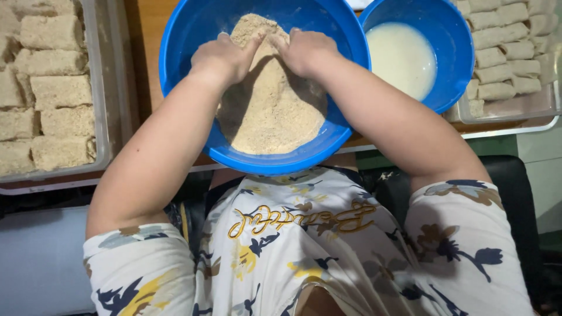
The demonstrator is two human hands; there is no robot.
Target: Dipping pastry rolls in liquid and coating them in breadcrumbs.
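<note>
Head view is showing both hands working in the big blue bowl (175, 70) of breadcrumbs (272, 111). Left hand (221, 58) & right hand (305, 51) are curling loosely, knuckles up, fingertips meeting at the crumb heap's top; what's under them, can't tell. Progress, judging by trays: left tray (99, 117) is sitting nearly full w/ coated rolls (58, 93), right tray (515, 111) is holding plain rolls (503, 52), so more's left. Small blue bowl (462, 58) of white batter (401, 58) is waiting beside. Forearms are angling inward.
</note>
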